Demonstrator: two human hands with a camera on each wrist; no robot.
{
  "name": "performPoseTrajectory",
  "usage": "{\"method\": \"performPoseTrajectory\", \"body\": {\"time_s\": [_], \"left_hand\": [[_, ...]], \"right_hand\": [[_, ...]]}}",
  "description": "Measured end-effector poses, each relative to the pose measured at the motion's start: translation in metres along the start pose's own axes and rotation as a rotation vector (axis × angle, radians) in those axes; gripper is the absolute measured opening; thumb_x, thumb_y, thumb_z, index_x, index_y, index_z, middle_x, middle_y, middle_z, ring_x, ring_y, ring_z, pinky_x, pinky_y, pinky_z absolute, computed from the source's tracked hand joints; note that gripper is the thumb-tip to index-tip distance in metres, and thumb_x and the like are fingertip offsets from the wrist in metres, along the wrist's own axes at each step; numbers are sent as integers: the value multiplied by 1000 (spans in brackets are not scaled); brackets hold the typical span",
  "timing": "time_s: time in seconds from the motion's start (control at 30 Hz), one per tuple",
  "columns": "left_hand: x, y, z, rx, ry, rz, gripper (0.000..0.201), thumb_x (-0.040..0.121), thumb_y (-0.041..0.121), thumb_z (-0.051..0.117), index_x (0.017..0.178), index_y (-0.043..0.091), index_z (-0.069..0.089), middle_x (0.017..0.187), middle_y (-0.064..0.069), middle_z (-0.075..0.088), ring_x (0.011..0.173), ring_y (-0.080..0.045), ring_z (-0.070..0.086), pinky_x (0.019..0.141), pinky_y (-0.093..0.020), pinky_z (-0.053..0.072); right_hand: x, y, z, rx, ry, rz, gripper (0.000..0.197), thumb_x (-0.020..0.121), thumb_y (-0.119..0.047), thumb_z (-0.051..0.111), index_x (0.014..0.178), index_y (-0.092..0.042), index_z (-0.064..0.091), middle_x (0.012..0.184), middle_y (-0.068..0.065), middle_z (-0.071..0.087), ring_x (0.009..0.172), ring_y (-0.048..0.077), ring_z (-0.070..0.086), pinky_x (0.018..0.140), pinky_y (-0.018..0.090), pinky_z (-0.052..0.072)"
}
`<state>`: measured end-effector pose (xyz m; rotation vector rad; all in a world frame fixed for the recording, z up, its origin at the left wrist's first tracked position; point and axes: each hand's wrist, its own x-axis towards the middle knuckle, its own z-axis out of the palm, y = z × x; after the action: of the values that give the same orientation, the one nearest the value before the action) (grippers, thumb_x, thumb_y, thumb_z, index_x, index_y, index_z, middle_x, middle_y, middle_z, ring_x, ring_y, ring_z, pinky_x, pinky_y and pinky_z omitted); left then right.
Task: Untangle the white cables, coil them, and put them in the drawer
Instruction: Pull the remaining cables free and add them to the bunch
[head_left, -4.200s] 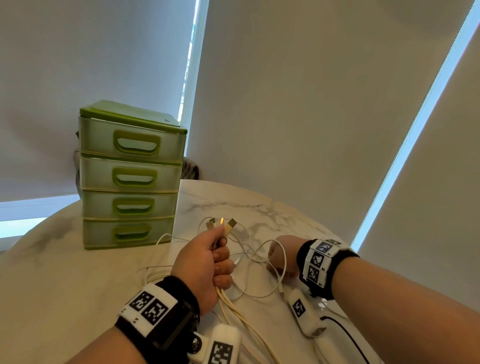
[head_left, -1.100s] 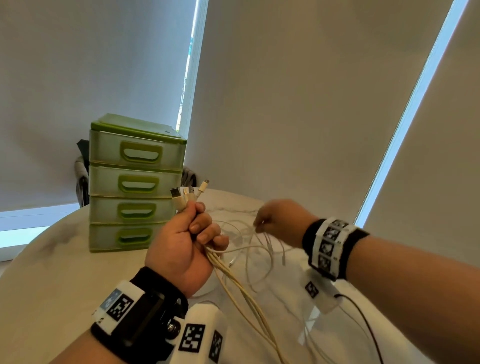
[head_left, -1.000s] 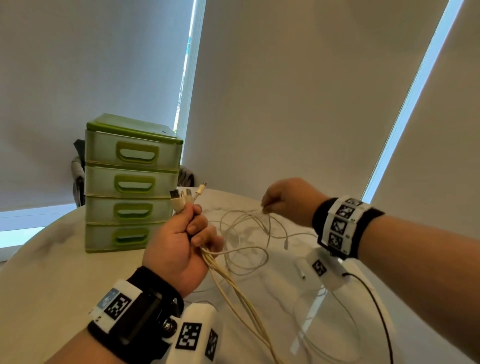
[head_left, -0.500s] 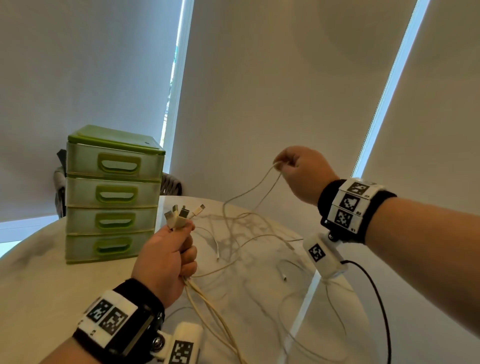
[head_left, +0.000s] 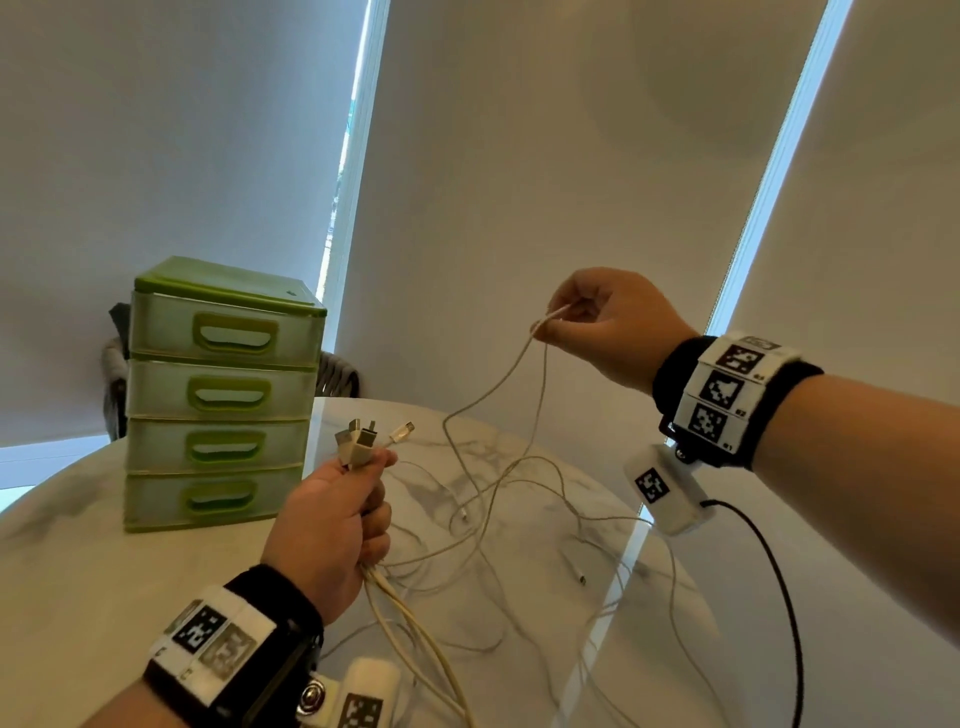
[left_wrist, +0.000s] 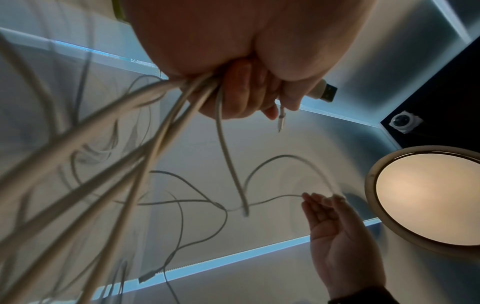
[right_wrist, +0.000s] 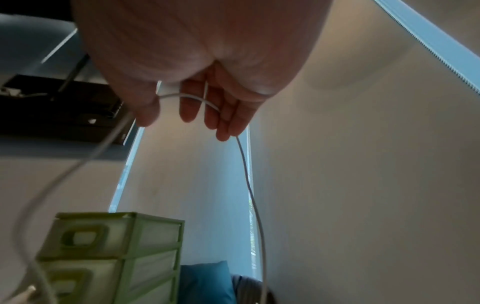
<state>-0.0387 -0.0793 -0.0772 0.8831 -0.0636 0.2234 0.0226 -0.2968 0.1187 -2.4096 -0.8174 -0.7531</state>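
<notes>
My left hand (head_left: 332, 525) grips a bundle of white cables (head_left: 415, 639) just below their plug ends (head_left: 363, 441), which stick up above my fist. The left wrist view shows the cables (left_wrist: 145, 127) fanning out from the left hand (left_wrist: 249, 90). My right hand (head_left: 597, 317) is raised to the right and pinches one thin white cable (head_left: 540, 395), which hangs down into the tangle on the marble table (head_left: 78, 571). In the right wrist view that cable (right_wrist: 249, 185) loops across the right hand's fingers (right_wrist: 223, 115). The green drawer unit (head_left: 218, 395) stands shut at the left.
A black lead (head_left: 769, 571) hangs from the right wrist camera. A chair back (head_left: 337, 374) shows behind the drawer unit. Window blinds close off the far side. A round ceiling lamp (left_wrist: 426, 195) shows in the left wrist view.
My right hand has risen from table height and to the right, drawing one thin cable up out of the tangle. My left hand keeps its grip on the bundle.
</notes>
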Motion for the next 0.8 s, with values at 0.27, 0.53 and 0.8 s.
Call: {"method": "performPoseTrajectory", "body": {"time_s": [0.27,0.53,0.8], "left_hand": [[-2,-2,3,98,-65,10,22,100,17,50,112,1,58,58,3,25,46,-10,21,41,-22,18],[-7,-10,3,360,-221,129,10,73,15,53,82,13,57,53,-8,39,42,-14,30,44,-24,25],[-11,-6,6,270,-290,167,28,78,9,51,69,33,63,61,-12,41,43,-13,31,43,-24,28]], "right_hand": [[-32,-39,38,771,-447,67,23,71,-12,43,68,-4,64,80,19,70,85,40,66,71,35,53],[-57,-67,80,1057,-749,145,25,75,-18,39,67,-1,55,73,20,60,69,33,56,60,35,45],[-51,-57,86,1409,-903,322,17,72,-22,42,72,-6,46,78,24,62,63,37,67,48,29,52]]}}
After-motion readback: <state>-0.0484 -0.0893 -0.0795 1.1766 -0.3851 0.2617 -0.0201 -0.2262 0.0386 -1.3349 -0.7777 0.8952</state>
